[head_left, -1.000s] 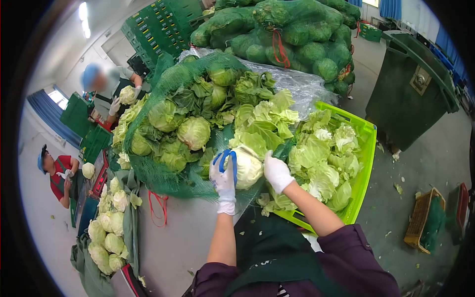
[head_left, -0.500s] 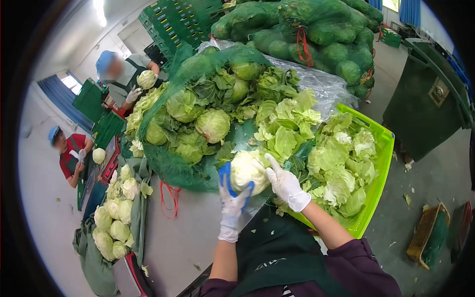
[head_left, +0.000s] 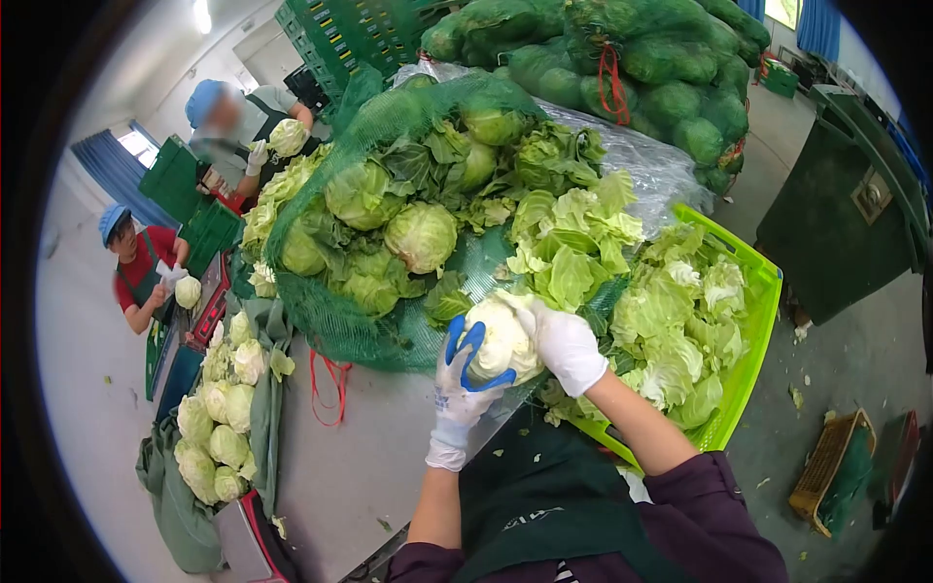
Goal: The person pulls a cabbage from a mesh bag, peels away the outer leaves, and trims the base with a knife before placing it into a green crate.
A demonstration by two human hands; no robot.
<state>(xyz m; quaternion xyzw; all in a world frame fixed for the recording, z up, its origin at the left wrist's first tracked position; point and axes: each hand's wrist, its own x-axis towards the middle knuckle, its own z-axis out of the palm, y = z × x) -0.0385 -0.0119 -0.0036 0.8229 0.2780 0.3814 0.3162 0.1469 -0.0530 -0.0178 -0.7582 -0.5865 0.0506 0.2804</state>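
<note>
A pale, trimmed cabbage (head_left: 505, 340) is held over the table's edge in front of me. My left hand (head_left: 463, 384), in a white glove with blue-coated fingers, grips it from the left and below. On its upper right, my right hand (head_left: 564, 347) in a white glove presses with curled fingers; whether a leaf is pinched there is hidden. Just beyond lies an opened green net sack (head_left: 326, 321) with cabbages (head_left: 421, 236) and loose outer leaves (head_left: 573, 248). To the right, a lime-green crate (head_left: 768, 311) holds stripped leaves (head_left: 671, 335).
Trimmed cabbages (head_left: 228, 447) lie on green cloth at left. Two co-workers (head_left: 219, 126) stand beyond, handling cabbages. Filled net sacks (head_left: 671, 68) are piled at the back. A dark green bin (head_left: 841, 214) and a yellow basket (head_left: 826, 466) stand on the right. Red string (head_left: 328, 389) lies on the table (head_left: 340, 476).
My right hand has moved from the cabbage's right side up onto its upper right. The cabbage has shifted slightly right and turned, and my left fingers now wrap its lower front.
</note>
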